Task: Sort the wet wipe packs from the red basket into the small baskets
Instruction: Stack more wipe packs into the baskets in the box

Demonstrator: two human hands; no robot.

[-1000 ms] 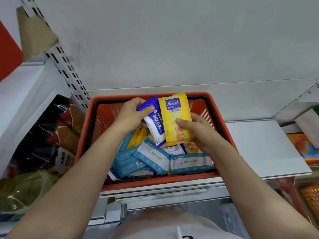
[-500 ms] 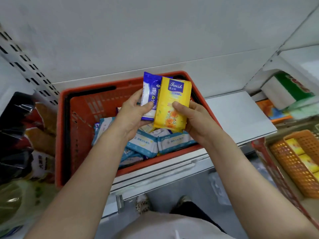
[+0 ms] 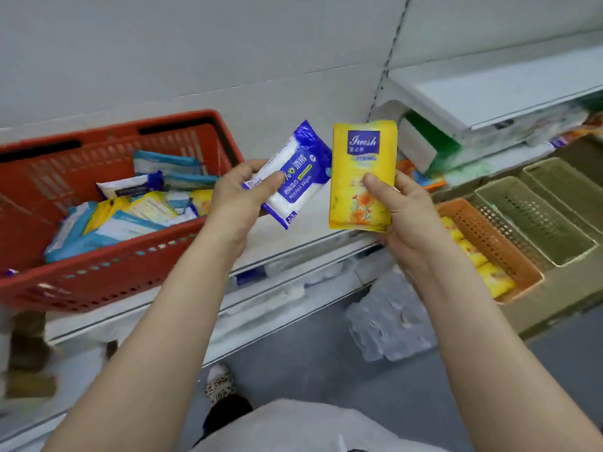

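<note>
Red slotted basket [image 3: 107,265] at nine o'clock, blue-and-white alcohol wipe pack [image 3: 298,172], yellow pack [image 3: 360,158] with orange flowers and blue label, orange perforated basket [image 3: 489,243] at three o'clock, olive-green baskets [image 3: 535,220], leopard-print shoe [image 3: 220,384].

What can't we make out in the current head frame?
- Head view: the long orange plastic basket is partly behind the right hand; its pack count is hidden.
- The two olive plastic baskets: contents unreadable through blur.
- The red plastic shopping basket is cut by the left edge; lower packs are buried.
- The left hand's thumb covers part of the blue-and-white alcohol wipes pack print.
</note>
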